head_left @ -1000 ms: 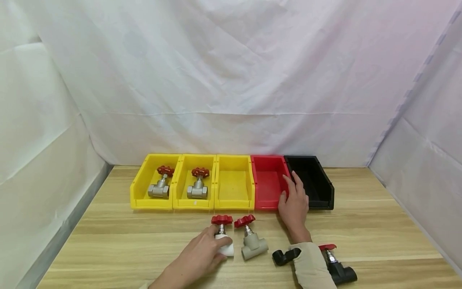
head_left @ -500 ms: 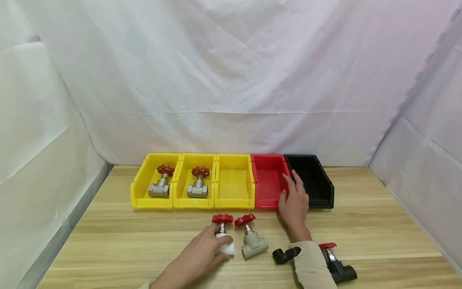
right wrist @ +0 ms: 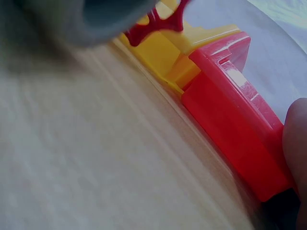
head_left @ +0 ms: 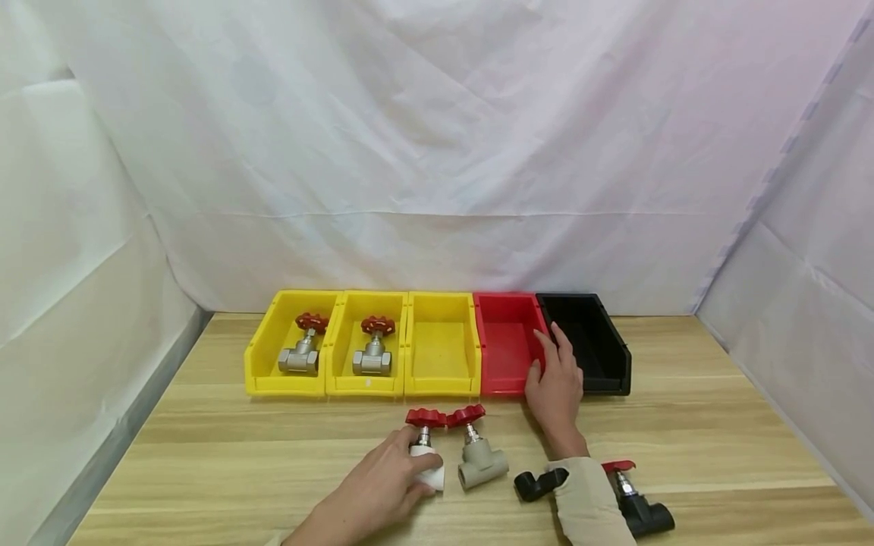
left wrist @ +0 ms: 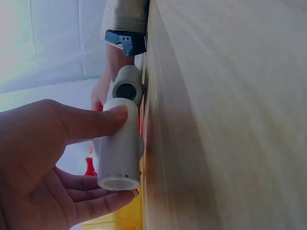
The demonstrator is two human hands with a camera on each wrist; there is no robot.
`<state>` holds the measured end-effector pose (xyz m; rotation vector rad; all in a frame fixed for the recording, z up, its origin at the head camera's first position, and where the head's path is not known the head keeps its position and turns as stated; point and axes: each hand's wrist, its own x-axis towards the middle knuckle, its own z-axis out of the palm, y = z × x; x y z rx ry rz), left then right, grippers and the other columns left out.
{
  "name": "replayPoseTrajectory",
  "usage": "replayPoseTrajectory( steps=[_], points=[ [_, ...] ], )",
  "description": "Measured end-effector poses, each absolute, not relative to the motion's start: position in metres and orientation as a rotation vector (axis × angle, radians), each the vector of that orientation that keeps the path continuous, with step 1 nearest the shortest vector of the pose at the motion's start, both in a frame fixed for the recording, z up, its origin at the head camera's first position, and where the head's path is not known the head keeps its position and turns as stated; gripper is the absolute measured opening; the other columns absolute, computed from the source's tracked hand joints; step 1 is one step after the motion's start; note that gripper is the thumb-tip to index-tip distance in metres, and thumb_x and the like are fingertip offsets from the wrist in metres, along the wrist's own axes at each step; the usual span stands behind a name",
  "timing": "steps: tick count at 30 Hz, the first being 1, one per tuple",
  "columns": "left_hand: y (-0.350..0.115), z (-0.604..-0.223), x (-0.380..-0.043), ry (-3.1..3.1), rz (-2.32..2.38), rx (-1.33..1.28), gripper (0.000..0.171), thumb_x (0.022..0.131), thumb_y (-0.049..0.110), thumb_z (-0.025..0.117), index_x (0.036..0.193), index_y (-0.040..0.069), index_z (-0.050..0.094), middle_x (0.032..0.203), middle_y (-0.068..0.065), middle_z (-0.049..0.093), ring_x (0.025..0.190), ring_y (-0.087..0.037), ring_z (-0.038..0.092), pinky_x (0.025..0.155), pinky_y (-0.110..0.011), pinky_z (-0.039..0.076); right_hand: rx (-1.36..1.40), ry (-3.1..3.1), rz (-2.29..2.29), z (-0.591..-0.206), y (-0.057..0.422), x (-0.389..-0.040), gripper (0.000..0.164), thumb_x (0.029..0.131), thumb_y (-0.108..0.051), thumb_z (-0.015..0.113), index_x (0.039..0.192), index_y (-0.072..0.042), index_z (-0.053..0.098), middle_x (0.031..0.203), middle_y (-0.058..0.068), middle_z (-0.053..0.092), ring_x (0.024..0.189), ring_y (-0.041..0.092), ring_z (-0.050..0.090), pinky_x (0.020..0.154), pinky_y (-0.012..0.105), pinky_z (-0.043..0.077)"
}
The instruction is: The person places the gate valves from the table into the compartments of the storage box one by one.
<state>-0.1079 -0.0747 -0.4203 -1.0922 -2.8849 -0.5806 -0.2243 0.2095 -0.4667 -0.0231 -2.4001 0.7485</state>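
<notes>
My left hand [head_left: 382, 481] grips a white plastic valve [head_left: 429, 472] with a red handwheel, standing close over the table. In the left wrist view, the thumb lies along the white pipe body [left wrist: 119, 153] and fingers come round from the other side. Just to its right is a grey valve [head_left: 480, 461], whose red handwheel meets the white one's in the head view. My right hand [head_left: 556, 387] rests at the front of the red bin [head_left: 505, 392] and the black bin [head_left: 611, 385], fingers loosely bent over their adjoining sides.
Three yellow bins [head_left: 442, 388] continue the row leftward; the two leftmost each contain a metal valve [head_left: 372, 360] with a red handwheel. A black valve [head_left: 645, 516] lies right of the right sleeve [head_left: 590, 500], which carries a black wrist camera [head_left: 539, 483]. White cloth hangs behind.
My left hand has shifted the white valve slightly right, bringing its handwheel up against the grey valve's in the head view. My right hand has stayed in place.
</notes>
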Motion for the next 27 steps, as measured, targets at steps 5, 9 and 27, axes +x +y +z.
replayPoseTrajectory(
  steps=[5,9,27],
  points=[
    [-0.075,-0.418,-0.108,-2.858,-0.567,-1.086,0.026,0.088,0.029,0.069,0.113,0.023,0.069,0.126,-0.024,0.053,0.111,-0.034,0.056,0.092,-0.046,0.049,-0.032,-2.407,0.745,-0.467,0.209,-0.225,0.054,0.083,0.001,0.065,0.134,-0.014,0.053,0.151,0.006,0.032,0.125,0.033,0.041,0.084,0.050,0.042],
    [-0.077,-0.416,-0.109,-2.833,-0.568,-1.073,0.027,0.088,0.030,0.069,0.114,0.022,0.069,0.126,-0.023,0.053,0.111,-0.033,0.056,0.092,-0.046,0.049,-0.028,-2.403,0.748,-0.467,0.210,-0.225,0.053,0.084,0.001,0.064,0.134,-0.014,0.053,0.152,0.004,0.031,0.125,0.033,0.041,0.084,0.049,0.041],
    [-0.072,-0.403,-0.141,-2.653,-0.558,-1.036,0.033,0.083,0.024,0.076,0.115,0.017,0.070,0.107,-0.018,0.057,0.085,-0.020,0.055,0.075,-0.032,0.055,-0.021,-2.389,0.739,-0.470,0.211,-0.225,0.051,0.085,0.000,0.062,0.133,-0.014,0.054,0.152,0.005,0.032,0.126,0.032,0.041,0.082,0.048,0.041]
  ],
)
